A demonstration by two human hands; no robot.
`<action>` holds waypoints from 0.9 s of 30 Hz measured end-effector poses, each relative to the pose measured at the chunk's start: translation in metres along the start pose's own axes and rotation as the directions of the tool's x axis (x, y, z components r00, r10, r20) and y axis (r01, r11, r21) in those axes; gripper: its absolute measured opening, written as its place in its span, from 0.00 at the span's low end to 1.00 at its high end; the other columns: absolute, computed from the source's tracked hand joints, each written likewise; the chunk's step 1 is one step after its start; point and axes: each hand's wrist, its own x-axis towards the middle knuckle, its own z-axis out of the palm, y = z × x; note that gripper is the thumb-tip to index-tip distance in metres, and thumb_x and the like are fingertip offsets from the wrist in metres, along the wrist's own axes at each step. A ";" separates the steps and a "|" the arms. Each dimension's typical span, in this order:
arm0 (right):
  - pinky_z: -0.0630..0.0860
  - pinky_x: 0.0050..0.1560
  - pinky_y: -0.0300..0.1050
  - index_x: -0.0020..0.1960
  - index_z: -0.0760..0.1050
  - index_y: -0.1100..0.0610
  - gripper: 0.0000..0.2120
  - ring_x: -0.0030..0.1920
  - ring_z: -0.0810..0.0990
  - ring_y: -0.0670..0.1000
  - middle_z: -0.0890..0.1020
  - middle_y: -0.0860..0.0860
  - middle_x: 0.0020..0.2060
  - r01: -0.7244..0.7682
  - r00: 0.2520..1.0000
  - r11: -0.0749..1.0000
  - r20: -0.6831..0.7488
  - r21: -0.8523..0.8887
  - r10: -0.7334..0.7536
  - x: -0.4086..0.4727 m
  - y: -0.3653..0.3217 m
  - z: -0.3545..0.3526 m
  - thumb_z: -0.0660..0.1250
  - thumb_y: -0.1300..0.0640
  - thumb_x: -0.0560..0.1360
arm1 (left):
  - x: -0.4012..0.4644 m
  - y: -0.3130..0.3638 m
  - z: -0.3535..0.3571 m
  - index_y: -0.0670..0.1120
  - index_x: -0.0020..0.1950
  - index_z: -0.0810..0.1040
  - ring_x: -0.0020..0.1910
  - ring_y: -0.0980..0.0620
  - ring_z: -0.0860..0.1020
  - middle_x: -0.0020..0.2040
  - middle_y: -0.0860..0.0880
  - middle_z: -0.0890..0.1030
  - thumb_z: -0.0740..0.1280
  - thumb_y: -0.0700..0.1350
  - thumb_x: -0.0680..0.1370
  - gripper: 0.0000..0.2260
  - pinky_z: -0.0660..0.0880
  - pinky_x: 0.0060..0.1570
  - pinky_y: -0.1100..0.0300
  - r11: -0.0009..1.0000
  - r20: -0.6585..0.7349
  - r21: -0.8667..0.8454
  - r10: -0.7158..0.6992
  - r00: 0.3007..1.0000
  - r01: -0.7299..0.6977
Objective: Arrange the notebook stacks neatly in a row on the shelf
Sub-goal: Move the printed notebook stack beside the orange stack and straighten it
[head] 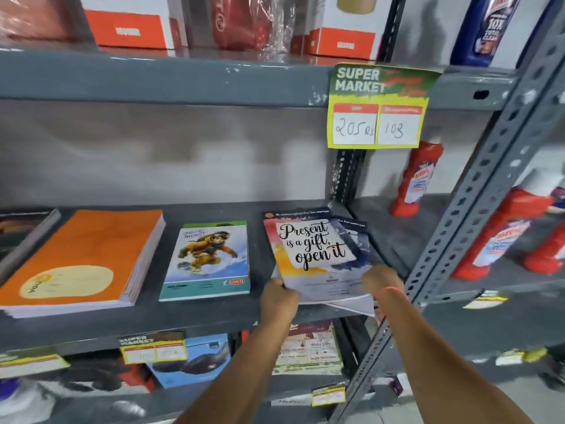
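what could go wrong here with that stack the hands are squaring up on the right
1. The "Present is a gift" stack is fanned and hangs over the shelf edge; loose lower sheets could slip off.
2. It sits close to the upright post, so pushing it back might snag its right corners.
3. The left hand and right hand grip only the front edge, so the back copies may stay skewed.
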 end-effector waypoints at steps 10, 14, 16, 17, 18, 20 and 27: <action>0.68 0.45 0.46 0.48 0.73 0.68 0.06 0.47 0.75 0.58 0.77 0.63 0.48 0.006 0.999 0.949 -0.041 0.316 0.007 0.001 -0.003 -0.024 0.60 0.68 0.73 | -0.002 0.033 -0.012 0.46 0.30 0.69 0.34 0.48 0.70 0.30 0.50 0.71 0.61 0.32 0.71 0.13 0.63 0.34 0.60 0.998 -0.048 -0.064 0.026 0.998 -0.029; 0.66 0.43 0.46 0.39 0.74 0.69 0.05 0.43 0.71 0.57 0.77 0.64 0.42 0.058 0.995 0.932 -0.099 0.359 -0.024 -0.008 -0.019 -0.034 0.61 0.68 0.72 | -0.003 0.041 -0.033 0.46 0.27 0.66 0.35 0.47 0.68 0.29 0.48 0.68 0.60 0.32 0.71 0.15 0.63 0.38 0.57 0.994 -0.048 -0.090 0.053 0.997 -0.058; 0.65 0.43 0.46 0.33 0.69 0.67 0.08 0.43 0.71 0.56 0.74 0.60 0.36 0.094 0.991 0.908 -0.125 0.408 -0.046 -0.017 -0.034 -0.033 0.61 0.69 0.71 | 0.000 0.041 -0.054 0.43 0.29 0.68 0.36 0.47 0.68 0.31 0.45 0.70 0.60 0.32 0.70 0.11 0.63 0.38 0.57 0.991 -0.076 -0.102 0.075 0.994 -0.083; 0.65 0.43 0.46 0.34 0.70 0.67 0.06 0.43 0.71 0.56 0.74 0.59 0.35 0.108 0.990 0.886 -0.125 0.450 -0.057 -0.022 -0.043 -0.031 0.62 0.69 0.70 | 0.000 0.041 -0.066 0.42 0.31 0.69 0.35 0.47 0.67 0.33 0.43 0.71 0.60 0.33 0.69 0.08 0.63 0.37 0.57 0.989 -0.086 -0.107 0.094 0.992 -0.103; 0.66 0.43 0.47 0.36 0.70 0.67 0.04 0.42 0.71 0.56 0.73 0.59 0.35 0.140 0.988 0.863 -0.132 0.485 -0.085 -0.030 -0.053 -0.029 0.62 0.70 0.70 | 0.000 0.041 -0.078 0.42 0.33 0.70 0.34 0.47 0.67 0.34 0.42 0.71 0.60 0.32 0.69 0.07 0.63 0.36 0.58 0.986 -0.102 -0.114 0.112 0.988 -0.123; 0.66 0.41 0.46 0.30 0.68 0.65 0.10 0.38 0.70 0.56 0.72 0.57 0.30 0.183 0.983 0.825 -0.125 0.535 -0.137 -0.050 -0.080 -0.022 0.63 0.71 0.69 | 0.002 0.040 -0.113 0.41 0.33 0.72 0.33 0.47 0.67 0.34 0.43 0.72 0.58 0.31 0.68 0.08 0.62 0.35 0.59 0.978 -0.153 -0.122 0.152 0.976 -0.172; 0.67 0.33 0.45 0.26 0.64 0.59 0.17 0.28 0.70 0.53 0.68 0.54 0.26 0.317 0.908 0.671 -0.010 0.670 -0.419 -0.166 -0.216 0.046 0.66 0.72 0.68 | -0.007 0.009 -0.302 0.46 0.23 0.62 0.24 0.53 0.57 0.22 0.52 0.62 0.58 0.29 0.68 0.17 0.52 0.25 0.61 0.966 -0.377 -0.050 0.216 0.901 -0.252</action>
